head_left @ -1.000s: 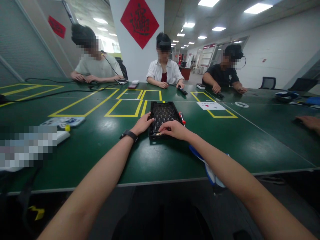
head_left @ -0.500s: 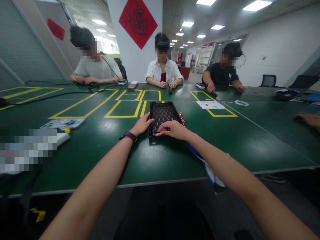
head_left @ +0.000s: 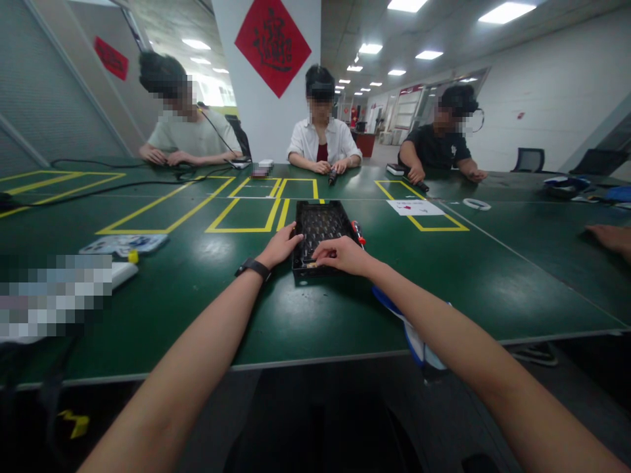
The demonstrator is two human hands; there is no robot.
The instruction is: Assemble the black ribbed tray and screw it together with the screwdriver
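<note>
A black rectangular tray [head_left: 323, 220] with many small dark parts inside lies on the green table. My left hand [head_left: 280, 246] grips the tray's left wall, thumb over the rim and fingers along the outside. Over the tray's near end is my right hand [head_left: 340, 255], its fingertips pinched together beside a small yellowish piece [head_left: 312, 265]; what lies between the fingertips is too small to make out. Against the tray's right side rests a red and black tool [head_left: 358, 233], partly hidden.
Three people sit across the green table [head_left: 305, 328]. Yellow tape outlines and a paper sheet [head_left: 415, 207] lie beyond. At left are a patterned phone-like item [head_left: 123, 244] and a white object [head_left: 125, 272]. A blue-white item [head_left: 414, 338] lies under my right forearm.
Both of my hands and the tray stay almost in place. Across the table, the middle person's hands and the dark object they hold have shifted slightly to the left.
</note>
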